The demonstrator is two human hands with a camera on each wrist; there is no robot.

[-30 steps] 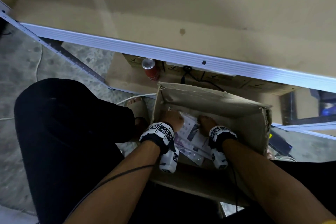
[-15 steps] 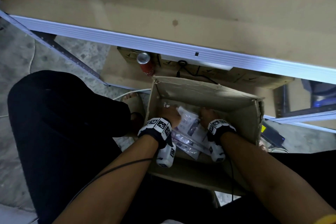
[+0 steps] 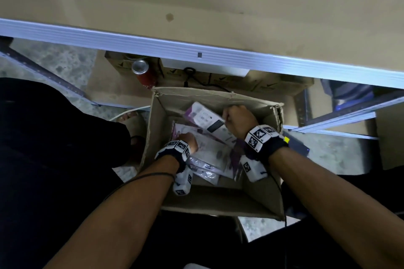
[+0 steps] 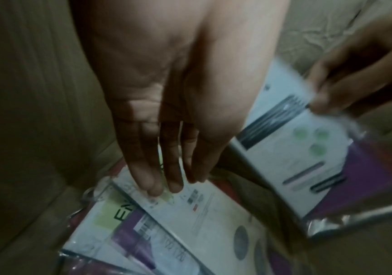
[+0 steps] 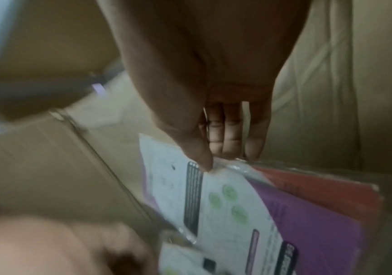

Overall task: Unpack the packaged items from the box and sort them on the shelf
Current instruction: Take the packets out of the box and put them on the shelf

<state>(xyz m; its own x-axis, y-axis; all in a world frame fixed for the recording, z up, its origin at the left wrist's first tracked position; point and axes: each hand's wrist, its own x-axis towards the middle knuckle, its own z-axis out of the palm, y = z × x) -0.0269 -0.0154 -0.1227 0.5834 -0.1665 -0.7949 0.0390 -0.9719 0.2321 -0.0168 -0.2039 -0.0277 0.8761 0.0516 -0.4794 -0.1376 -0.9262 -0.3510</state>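
An open cardboard box (image 3: 209, 97) stands on the floor below the shelf (image 3: 196, 2). Inside lie several flat white-and-purple packages in clear wrap (image 3: 209, 148). My right hand (image 3: 237, 119) pinches one package (image 3: 204, 116) by its top edge between thumb and fingers and holds it tilted above the others; the same package (image 5: 232, 204) shows in the right wrist view. My left hand (image 3: 188, 141) reaches down with straight fingers (image 4: 152, 178) whose tips touch a package (image 4: 190, 214) lying in the box.
A red drink can (image 3: 144, 74) stands on flat cartons just behind the box, beside a black cable (image 3: 192, 76). The shelf's pale metal front rail (image 3: 196, 54) runs across above the box. My dark-clothed legs flank the box on the speckled floor (image 3: 54, 63).
My right hand has lifted one package up and toward the box's far right side. My left hand stays low on the stack. The head view has moved closer.
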